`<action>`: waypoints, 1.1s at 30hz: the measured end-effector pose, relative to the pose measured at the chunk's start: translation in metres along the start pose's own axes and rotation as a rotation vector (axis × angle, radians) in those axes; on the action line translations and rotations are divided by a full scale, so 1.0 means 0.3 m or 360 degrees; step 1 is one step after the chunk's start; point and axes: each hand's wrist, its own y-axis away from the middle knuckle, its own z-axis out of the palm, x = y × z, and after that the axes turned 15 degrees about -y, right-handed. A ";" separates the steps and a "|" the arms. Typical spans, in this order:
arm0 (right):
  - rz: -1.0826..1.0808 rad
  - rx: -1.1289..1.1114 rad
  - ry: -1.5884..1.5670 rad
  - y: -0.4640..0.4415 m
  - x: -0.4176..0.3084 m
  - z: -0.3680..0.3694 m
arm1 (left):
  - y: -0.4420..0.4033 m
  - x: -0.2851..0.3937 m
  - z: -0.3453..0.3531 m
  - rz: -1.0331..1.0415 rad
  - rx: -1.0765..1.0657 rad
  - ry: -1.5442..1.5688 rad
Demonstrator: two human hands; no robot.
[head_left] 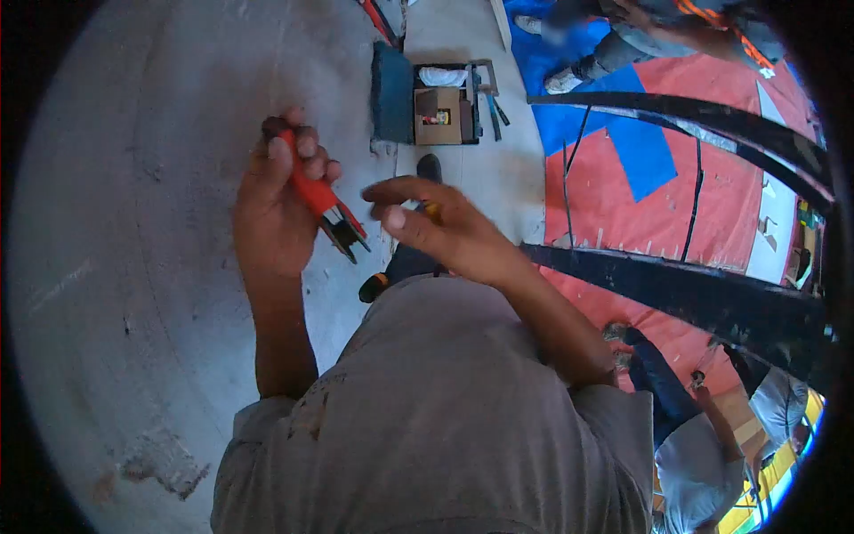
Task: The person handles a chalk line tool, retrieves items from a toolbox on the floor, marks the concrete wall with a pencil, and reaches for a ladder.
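Note:
My left hand (280,209) is closed around a red hand tool (311,189) with two dark-tipped prongs slanting down toward my body; its exact kind is unclear. My right hand (454,233) is just to the right of the prongs, apart from them, with its fingers curved toward the tool. Between its thumb and fingers shows a small yellow piece (433,210), mostly hidden by the hand. At my waist, an orange-and-black item (374,287) sticks out beside the grey shirt (454,383).
Ahead on the floor lies an open toolbox (391,98) containing a cardboard box (430,132) and white cloth (442,77). Dark metal beams (685,289) cross the right side over red sheeting (614,214). One person (614,53) stands at upper right; others (703,463) work at lower right.

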 end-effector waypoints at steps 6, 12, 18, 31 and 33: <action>0.0462 -0.0685 -0.0584 -0.205 0.026 -0.159 | -0.285 0.018 -0.096 -0.0116 -0.0115 0.0394; 0.0329 0.0170 -0.0391 -0.471 0.105 -0.205 | -0.577 -0.068 -0.166 -0.0281 -0.0109 0.0104; 0.0828 -0.0137 -0.1163 -0.494 0.196 -0.389 | -0.826 -0.179 -0.216 -0.0378 -0.0072 0.0264; 0.0862 0.0268 0.1429 -0.872 1.297 -1.564 | -1.045 -0.382 -0.320 -0.0322 0.0389 0.0200; 0.0948 0.0243 0.1721 -0.980 1.392 -1.670 | -1.087 -0.419 -0.337 -0.0297 0.0466 0.0224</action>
